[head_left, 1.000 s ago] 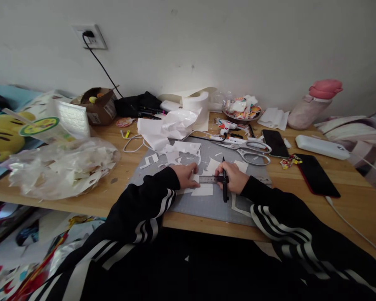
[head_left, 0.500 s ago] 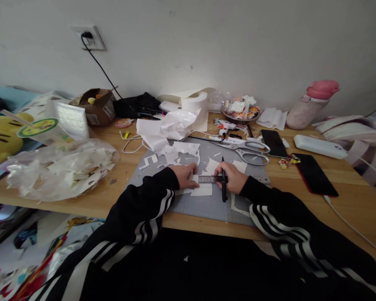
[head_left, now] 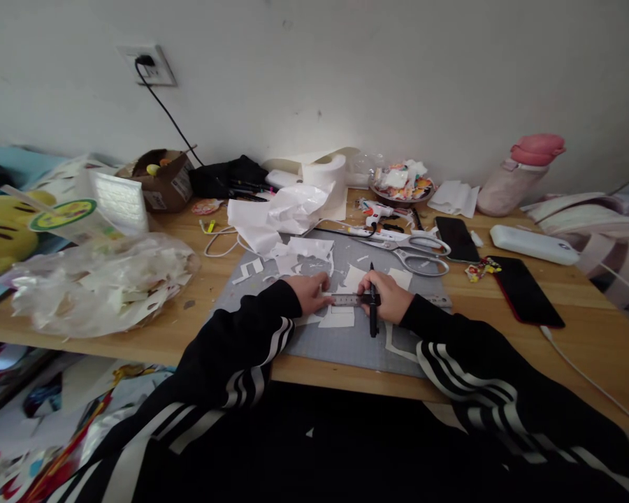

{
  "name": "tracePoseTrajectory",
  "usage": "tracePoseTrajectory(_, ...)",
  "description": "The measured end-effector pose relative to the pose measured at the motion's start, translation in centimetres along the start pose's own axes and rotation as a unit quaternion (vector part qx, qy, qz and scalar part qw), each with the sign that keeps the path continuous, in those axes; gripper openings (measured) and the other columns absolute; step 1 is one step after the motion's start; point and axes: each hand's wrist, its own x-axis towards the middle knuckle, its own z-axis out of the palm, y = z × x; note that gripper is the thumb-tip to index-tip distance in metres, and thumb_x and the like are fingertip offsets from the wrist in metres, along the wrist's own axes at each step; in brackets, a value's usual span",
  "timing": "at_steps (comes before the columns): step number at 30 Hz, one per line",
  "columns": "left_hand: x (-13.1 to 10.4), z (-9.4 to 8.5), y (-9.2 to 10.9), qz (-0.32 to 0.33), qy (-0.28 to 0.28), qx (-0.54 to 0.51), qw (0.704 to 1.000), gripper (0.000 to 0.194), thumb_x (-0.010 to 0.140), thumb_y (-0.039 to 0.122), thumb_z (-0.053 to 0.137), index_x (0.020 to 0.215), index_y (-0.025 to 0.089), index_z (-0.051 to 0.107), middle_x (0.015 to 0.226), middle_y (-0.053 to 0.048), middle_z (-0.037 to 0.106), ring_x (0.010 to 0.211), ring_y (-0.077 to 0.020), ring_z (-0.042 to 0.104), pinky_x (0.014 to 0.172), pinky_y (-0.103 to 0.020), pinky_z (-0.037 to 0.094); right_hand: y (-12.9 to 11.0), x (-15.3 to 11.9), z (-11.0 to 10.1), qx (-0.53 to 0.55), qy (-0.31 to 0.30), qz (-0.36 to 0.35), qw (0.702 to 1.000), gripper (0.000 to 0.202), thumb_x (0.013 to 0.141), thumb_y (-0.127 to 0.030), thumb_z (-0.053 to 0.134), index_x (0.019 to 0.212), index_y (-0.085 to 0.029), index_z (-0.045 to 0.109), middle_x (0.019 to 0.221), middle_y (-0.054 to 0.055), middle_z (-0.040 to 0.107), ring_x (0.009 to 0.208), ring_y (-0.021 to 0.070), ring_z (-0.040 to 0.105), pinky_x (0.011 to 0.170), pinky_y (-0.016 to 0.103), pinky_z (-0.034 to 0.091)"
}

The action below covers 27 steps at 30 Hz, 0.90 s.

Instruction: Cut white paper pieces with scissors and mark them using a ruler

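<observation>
A metal ruler (head_left: pixel 344 300) lies across small white paper pieces on the grey cutting mat (head_left: pixel 325 353). At its left end, the fingers of my left hand (head_left: pixel 310 292) are closed together on the ruler. My right hand (head_left: pixel 391 297) grips a black pen (head_left: pixel 373 323), held upright, and its fingers also rest over the ruler's middle. Just below the ruler is a white paper piece (head_left: pixel 337 319) with a thin line on it. Other white scraps (head_left: pixel 310 248) lie behind my left hand. The pen's tip is hard to make out.
Large scissors (head_left: pixel 424 255) lie behind my right hand. Two phones (head_left: pixel 527 290), a white power bank (head_left: pixel 533 244) and a pink-lidded bottle (head_left: pixel 516 178) are at the right. A plastic bag of scraps (head_left: pixel 105 283) and a lidded cup (head_left: pixel 68 216) are at the left.
The ruler has slid slightly left, so its left end now reaches my left fingers. Both hands stay nearly in place, and the pen is still in my right hand.
</observation>
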Motion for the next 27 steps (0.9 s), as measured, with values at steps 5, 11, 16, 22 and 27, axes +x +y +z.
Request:
tracePoseTrajectory(5, 0.0, 0.0, 0.5, -0.020, 0.017, 0.009, 1.000, 0.035, 0.080, 0.053, 0.047, 0.095, 0.021, 0.048, 0.064, 0.000, 0.059, 0.060, -0.0174, 0.056, 0.056, -0.027, 0.036, -0.4, 0.1, -0.1, 0.001, -0.008, 0.015, 1.000, 0.028, 0.053, -0.010, 0.059, 0.072, -0.022, 0.043, 0.079, 0.003, 0.064, 0.077, 0.0187, 0.056, 0.074, 0.035, 0.041)
tracePoseTrajectory(11, 0.0, -0.4, 1.0, -0.043, -0.002, 0.001, 0.999, 0.035, 0.078, 0.052, 0.050, 0.095, 0.021, 0.050, 0.068, -0.001, 0.062, 0.066, -0.0192, 0.059, 0.062, -0.028, 0.039, 0.1, 0.0, 0.0, 0.014, 0.002, 0.012, 1.000, 0.029, 0.054, -0.012, 0.062, 0.073, -0.022, 0.043, 0.078, 0.002, 0.063, 0.076, 0.0183, 0.057, 0.074, 0.035, 0.041)
tracePoseTrajectory(16, 0.1, -0.4, 1.1, -0.054, -0.001, -0.015, 0.998, 0.035, 0.077, 0.051, 0.051, 0.094, 0.021, 0.051, 0.069, -0.001, 0.062, 0.066, -0.0191, 0.058, 0.062, -0.028, 0.040, -0.5, 0.4, 0.3, 0.206, 0.028, 0.029, 0.978, 0.024, 0.069, -0.031, 0.060, 0.076, -0.023, 0.038, 0.075, 0.000, 0.062, 0.067, 0.0141, 0.056, 0.067, 0.031, 0.045)
tracePoseTrajectory(22, 0.0, -0.5, 1.1, -0.051, 0.002, -0.023, 0.998, 0.034, 0.076, 0.051, 0.052, 0.091, 0.021, 0.051, 0.067, 0.000, 0.060, 0.066, -0.0190, 0.058, 0.062, -0.028, 0.039, -2.5, 1.8, 1.0, 0.361, 0.114, 0.082, 0.922, 0.041, 0.080, -0.061, 0.039, 0.087, -0.021, 0.049, 0.063, -0.003, 0.053, 0.053, 0.0097, 0.049, 0.050, 0.025, 0.042)
tracePoseTrajectory(27, 0.0, -0.6, 1.1, -0.051, -0.006, -0.013, 0.999, 0.035, 0.076, 0.051, 0.052, 0.093, 0.021, 0.050, 0.068, 0.000, 0.061, 0.066, -0.0191, 0.058, 0.060, -0.028, 0.038, -2.9, 2.5, 1.6, 0.394, 0.091, 0.131, 0.905, 0.035, 0.074, -0.057, 0.048, 0.078, -0.022, 0.049, 0.047, -0.010, 0.040, 0.038, 0.0064, 0.038, 0.035, 0.019, 0.030)
